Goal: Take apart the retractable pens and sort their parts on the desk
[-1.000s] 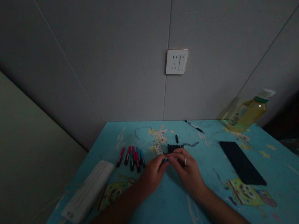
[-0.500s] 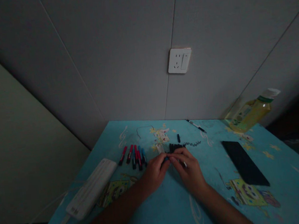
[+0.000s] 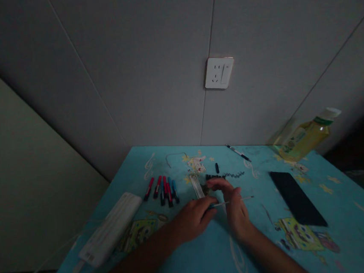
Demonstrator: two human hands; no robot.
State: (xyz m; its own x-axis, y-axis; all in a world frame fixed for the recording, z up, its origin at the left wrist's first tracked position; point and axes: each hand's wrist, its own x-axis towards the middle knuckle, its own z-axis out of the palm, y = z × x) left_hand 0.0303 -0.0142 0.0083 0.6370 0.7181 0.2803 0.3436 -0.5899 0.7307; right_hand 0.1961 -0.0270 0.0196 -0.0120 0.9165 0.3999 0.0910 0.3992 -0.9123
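My left hand (image 3: 197,214) is closed on a thin pen refill (image 3: 220,204), which points right and ends in a small dark tip. A dark bluish piece shows at the fingertips where the refill comes out. Fingers stretched forward and thumb raised, my right hand (image 3: 236,210) crosses the refill; its fingertips reach beside a row of black pen parts (image 3: 213,177), and what lies under them is hidden. Several slim white refills (image 3: 196,185) lie together just beyond my left hand. Left of them are red pen barrels (image 3: 158,185) and blue pen barrels (image 3: 175,189) with dark ends.
A white power strip (image 3: 110,229) with a cable lies on the left. Toward the wall are a small black cap (image 3: 217,168) and a pen (image 3: 238,153). On the right are a dark phone-like slab (image 3: 297,198) and a bottle of yellow liquid (image 3: 306,137). The patterned blue tablecloth (image 3: 200,263) covers the table.
My hands were together at the fingertips; now they are apart. The refill has come into view pointing right from my left hand, which moved nearer. My right hand's fingers have straightened forward.
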